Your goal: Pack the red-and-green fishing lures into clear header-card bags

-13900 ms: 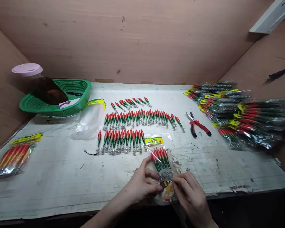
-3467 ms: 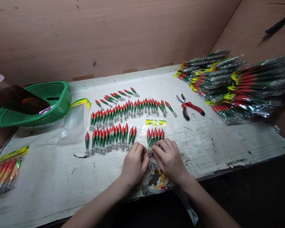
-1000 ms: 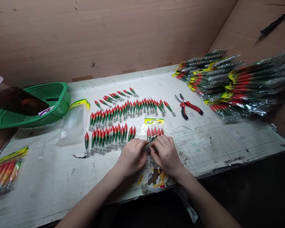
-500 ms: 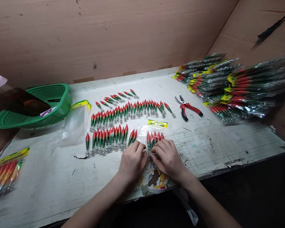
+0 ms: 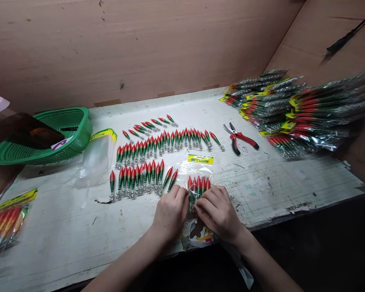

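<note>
Near the table's front edge lies a clear plastic bag (image 5: pixel 200 170) with a yellow header and several red-and-green fishing lures (image 5: pixel 198 184) inside. My left hand (image 5: pixel 172 209) grips the bag's lower left side, fingers closed. At its lower right, my right hand (image 5: pixel 219 209) pinches the bag with bent fingers. The bag's bottom end is partly hidden by both hands. Just left of the bag, two loose lures (image 5: pixel 170 178) lie tilted beside a row of upright-pointing lures (image 5: pixel 140 177). Behind them runs another long row of lures (image 5: pixel 162 142).
Red-handled pliers (image 5: pixel 241 140) lie right of the rows. A heap of packed lures (image 5: pixel 316 117) fills the back right. At left are a green basket (image 5: pixel 86 121), flat bags with yellow headers (image 5: pixel 95 162) and a pack of orange lures (image 5: pixel 7 223). A torn patch (image 5: pixel 200 233) marks the front edge.
Both hands have drawn the bag slightly toward me, and its header now lies flatter and more legible. The lures inside sit lower. The two loose lures beside my left hand have spread apart.
</note>
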Available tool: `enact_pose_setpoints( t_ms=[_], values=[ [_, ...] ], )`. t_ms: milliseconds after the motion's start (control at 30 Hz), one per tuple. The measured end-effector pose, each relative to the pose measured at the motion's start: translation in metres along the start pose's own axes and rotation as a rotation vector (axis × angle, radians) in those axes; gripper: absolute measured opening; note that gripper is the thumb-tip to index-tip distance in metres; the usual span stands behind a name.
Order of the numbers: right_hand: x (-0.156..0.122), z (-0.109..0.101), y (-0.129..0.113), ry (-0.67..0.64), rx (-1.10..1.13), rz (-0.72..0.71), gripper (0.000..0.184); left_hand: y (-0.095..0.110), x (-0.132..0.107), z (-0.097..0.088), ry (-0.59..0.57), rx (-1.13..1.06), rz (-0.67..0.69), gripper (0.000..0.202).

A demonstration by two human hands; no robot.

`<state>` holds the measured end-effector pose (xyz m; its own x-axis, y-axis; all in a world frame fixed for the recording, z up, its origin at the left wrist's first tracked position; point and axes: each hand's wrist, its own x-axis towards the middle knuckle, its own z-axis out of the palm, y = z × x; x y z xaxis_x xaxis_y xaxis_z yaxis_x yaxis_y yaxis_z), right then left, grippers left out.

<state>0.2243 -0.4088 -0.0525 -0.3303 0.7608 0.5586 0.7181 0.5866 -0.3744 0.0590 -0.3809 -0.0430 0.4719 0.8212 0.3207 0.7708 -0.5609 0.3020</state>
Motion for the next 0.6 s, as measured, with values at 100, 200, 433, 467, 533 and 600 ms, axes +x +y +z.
enact_pose_setpoints(
  t_ms=[100,200,433,467,533,600],
  values=[
    [-0.003,-0.002,-0.007,0.005,0.017,0.019,0.008,0.003,0.0,-0.002,0.01,0.044,0.012,0.019],
    [-0.005,-0.002,-0.012,-0.019,-0.001,-0.011,0.01,0.005,-0.002,-0.003,-0.009,0.083,0.017,0.019],
    [-0.001,0.003,-0.01,0.032,-0.102,0.03,0.016,0.006,-0.008,-0.005,-0.029,0.121,0.068,0.02],
    [0.0,0.003,-0.009,0.029,-0.09,0.034,0.016,0.006,-0.009,-0.005,-0.022,0.126,0.073,0.02],
    [0.0,0.0,-0.008,0.004,-0.062,0.042,0.016,0.006,-0.009,-0.006,-0.006,0.127,0.08,0.02],
    [-0.001,-0.002,-0.006,-0.024,-0.06,0.052,0.016,0.006,-0.009,-0.006,0.006,0.115,0.089,0.02]
  ],
)
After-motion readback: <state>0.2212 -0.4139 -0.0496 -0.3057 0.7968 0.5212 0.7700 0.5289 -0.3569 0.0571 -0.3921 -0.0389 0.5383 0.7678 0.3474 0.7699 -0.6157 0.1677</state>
